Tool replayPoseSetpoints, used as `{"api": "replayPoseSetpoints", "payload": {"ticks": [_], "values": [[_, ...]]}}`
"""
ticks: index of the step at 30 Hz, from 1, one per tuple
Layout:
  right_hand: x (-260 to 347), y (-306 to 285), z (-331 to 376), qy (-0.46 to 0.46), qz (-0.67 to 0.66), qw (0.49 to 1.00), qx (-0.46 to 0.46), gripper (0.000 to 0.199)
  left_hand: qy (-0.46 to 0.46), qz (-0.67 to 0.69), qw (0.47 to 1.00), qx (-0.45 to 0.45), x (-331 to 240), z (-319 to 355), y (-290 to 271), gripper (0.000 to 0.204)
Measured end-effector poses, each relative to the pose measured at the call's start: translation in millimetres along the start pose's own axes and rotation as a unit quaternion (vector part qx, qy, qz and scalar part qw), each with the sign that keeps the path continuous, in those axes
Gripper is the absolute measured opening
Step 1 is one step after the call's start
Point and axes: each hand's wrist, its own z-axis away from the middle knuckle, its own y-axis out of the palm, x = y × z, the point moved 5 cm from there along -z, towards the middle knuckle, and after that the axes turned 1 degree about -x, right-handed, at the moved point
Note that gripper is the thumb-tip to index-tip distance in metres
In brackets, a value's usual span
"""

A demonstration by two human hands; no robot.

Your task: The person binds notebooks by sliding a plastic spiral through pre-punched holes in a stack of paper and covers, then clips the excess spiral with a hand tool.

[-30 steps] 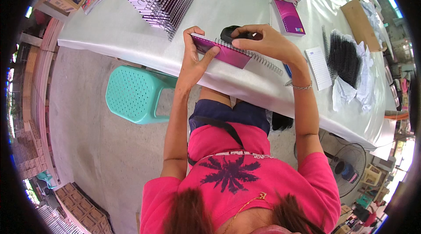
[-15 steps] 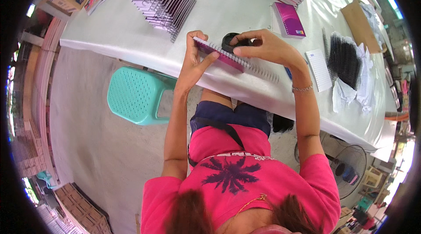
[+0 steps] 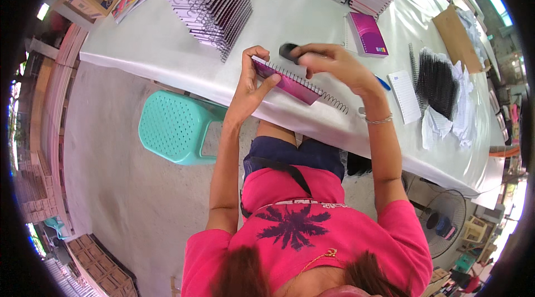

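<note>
The left hand [image 3: 249,89] grips the purple notebook [image 3: 296,91] at its left end, thumb upon the cover, so it is the nearer hand. The notebook's long axis slants toward the person at the right; a wire coil [image 3: 337,103] runs along its far edge and past its right end. Just beyond the notebook, the blurred right hand [image 3: 333,66] seems to pinch a black round object [image 3: 288,50].
</note>
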Motion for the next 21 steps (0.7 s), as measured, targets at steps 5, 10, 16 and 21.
{"api": "replayPoseSetpoints", "payload": {"ticks": [5, 10, 16, 21], "values": [[7.9, 3.1, -2.9, 0.07, 0.132, 0.988, 0.027, 0.047, -0.035, 0.035, 0.999, 0.005, -5.7, -1.5, 3.3, 0.062], [15.3, 16.6, 1.3, 0.048, 0.06, 0.997, 0.033, 0.049, -0.052, 0.035, 0.998, 0.009, -1.4, 3.7, 3.4, 0.064], [-10.0, 13.6, -6.2, -0.043, 0.238, 0.969, -0.052, 0.052, -0.045, 0.01, 0.998, 0.032, -6.4, 0.9, 6.9, 0.064], [-2.9, 1.4, -8.1, 0.071, -0.108, 0.991, -0.017, 0.05, -0.05, -0.021, 0.998, 0.031, -9.7, 0.3, 6.1, 0.063]]}}
